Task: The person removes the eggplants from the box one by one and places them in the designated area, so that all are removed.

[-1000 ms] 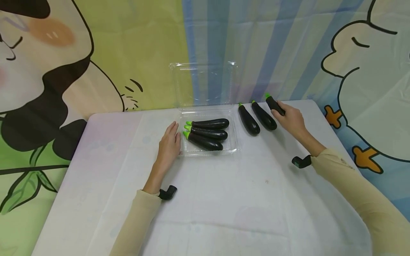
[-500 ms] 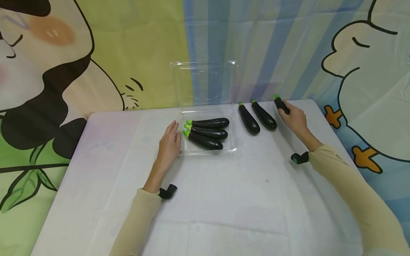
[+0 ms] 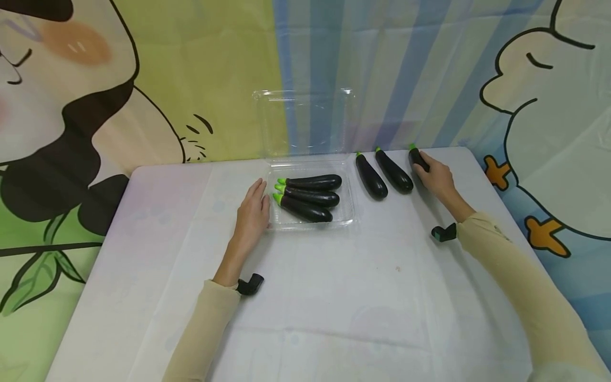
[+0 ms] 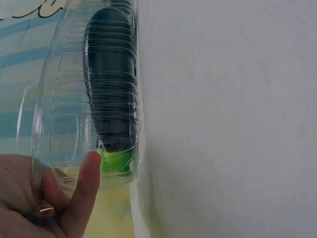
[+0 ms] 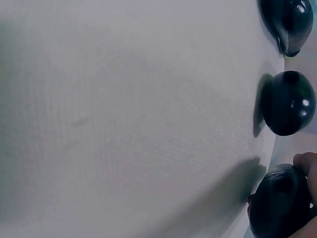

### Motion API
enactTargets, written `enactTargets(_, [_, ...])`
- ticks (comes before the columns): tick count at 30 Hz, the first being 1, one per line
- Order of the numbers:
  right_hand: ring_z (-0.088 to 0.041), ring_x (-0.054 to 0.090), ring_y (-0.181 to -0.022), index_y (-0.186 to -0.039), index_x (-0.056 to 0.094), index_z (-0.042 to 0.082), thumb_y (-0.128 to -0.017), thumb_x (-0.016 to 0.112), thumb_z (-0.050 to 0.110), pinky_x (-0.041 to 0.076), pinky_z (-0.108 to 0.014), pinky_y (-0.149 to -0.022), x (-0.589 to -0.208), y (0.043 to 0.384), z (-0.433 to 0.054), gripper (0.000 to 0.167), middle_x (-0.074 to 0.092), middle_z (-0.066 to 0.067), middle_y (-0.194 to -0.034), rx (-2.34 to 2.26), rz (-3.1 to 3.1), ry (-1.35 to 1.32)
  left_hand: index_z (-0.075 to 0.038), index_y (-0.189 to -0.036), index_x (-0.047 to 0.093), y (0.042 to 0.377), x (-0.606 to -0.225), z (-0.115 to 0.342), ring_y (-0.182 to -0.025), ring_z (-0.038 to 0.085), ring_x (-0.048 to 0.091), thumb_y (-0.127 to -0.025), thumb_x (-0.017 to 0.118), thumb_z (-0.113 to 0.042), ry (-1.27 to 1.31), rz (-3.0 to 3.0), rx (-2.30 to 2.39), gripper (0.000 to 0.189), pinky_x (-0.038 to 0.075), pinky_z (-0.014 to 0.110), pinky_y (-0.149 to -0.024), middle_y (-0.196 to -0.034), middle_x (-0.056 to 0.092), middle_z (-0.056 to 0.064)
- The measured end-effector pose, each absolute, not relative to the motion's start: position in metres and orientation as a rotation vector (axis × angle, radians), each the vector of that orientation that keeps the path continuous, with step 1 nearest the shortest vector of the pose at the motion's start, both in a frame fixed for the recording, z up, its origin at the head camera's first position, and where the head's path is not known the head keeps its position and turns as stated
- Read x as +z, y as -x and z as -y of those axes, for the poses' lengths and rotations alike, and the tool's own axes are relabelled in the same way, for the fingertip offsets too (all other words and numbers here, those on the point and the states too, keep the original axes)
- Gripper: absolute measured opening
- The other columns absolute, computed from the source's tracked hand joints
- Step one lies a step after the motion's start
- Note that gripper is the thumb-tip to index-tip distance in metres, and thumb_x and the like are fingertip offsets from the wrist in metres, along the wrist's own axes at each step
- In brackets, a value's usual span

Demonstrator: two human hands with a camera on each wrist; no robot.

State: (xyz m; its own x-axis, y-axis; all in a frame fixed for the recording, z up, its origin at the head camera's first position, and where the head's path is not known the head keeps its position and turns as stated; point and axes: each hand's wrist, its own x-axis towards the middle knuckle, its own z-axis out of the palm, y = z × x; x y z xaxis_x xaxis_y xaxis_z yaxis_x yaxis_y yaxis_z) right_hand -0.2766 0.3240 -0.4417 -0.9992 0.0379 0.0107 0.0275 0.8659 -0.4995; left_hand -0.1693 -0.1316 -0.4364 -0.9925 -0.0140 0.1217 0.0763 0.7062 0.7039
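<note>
Hidden or hard to read first: palm of left hand turned down, underside out of sight; lower half of held eggplant covered by right hand; front wall of clear clamshell tray nearly invisible against white table; in left wrist view only one of the three tray eggplants seen, blurred through ribbed plastic, green cap at its near end; in right wrist view held eggplant cut off at frame's bottom right corner.

At 9 o'clock of the tray: left hand flat on table, fingers straight and close together, tips against tray's left wall, gripping nothing. Inside tray: three dark eggplants side by side, green caps toward 9 o'clock. Tray lid standing upright at 12 o'clock, against cartoon backdrop.

At 3 o'clock of the tray, apart from it: two loose eggplants lying parallel on table, caps toward 12 o'clock. Just beside them at 3 o'clock: held eggplant, green cap poking out toward 11 o'clock, resting on or just above table, which one not clear. Right hand's fingers curled around its dark body, narrow grip.

No brand, label or readable writing anywhere.
</note>
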Motion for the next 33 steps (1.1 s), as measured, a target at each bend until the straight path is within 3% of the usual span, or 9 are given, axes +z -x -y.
enactTargets(4, [-0.053,0.035,-0.134,-0.153,0.029,0.012,-0.102,0.046,0.037,0.032,-0.064,-0.105,-0.442,0.277,-0.324,0.059,0.033,-0.029,-0.151,0.813,3.02,0.049,0.002,-0.147,0.038,0.169,-0.436,0.132,-0.143,0.031,0.036,-0.103,0.044,-0.014,0.053,2.793,-1.152,0.047,0.033,0.049,-0.116,-0.157,0.033,0.013])
enactTargets(25, [-0.053,0.029,-0.137,-0.154,0.023,0.008,-0.103,0.043,0.036,0.026,-0.063,-0.112,-0.442,0.287,-0.319,0.061,0.028,-0.031,-0.152,0.813,3.092,-0.068,0.001,-0.147,0.038,0.173,-0.433,0.132,-0.14,0.031,0.041,-0.103,0.043,-0.014,0.049,2.781,-1.149,0.047,0.042,0.049,-0.108,-0.157,0.033,0.013])
enactTargets(30, [-0.053,0.031,-0.136,-0.154,0.02,0.006,-0.104,0.041,0.034,0.027,-0.063,-0.112,-0.445,0.285,-0.319,0.061,0.028,-0.032,-0.152,0.786,3.126,-0.077,0.0,-0.147,0.038,0.169,-0.437,0.131,-0.137,0.03,0.045,-0.103,0.044,-0.014,0.024,2.81,-1.161,0.047,0.056,0.042,-0.087,-0.157,0.033,0.012])
enactTargets(33, [-0.053,0.029,-0.137,-0.154,0.019,0.005,-0.105,0.04,0.034,0.026,-0.063,-0.112,-0.444,0.284,-0.318,0.061,0.027,-0.032,-0.152,0.778,3.136,-0.091,0.0,-0.146,0.039,0.169,-0.438,0.132,-0.136,0.029,0.045,-0.103,0.044,-0.014,0.027,2.802,-1.155,0.046,0.055,0.042,-0.088,-0.157,0.034,0.011])
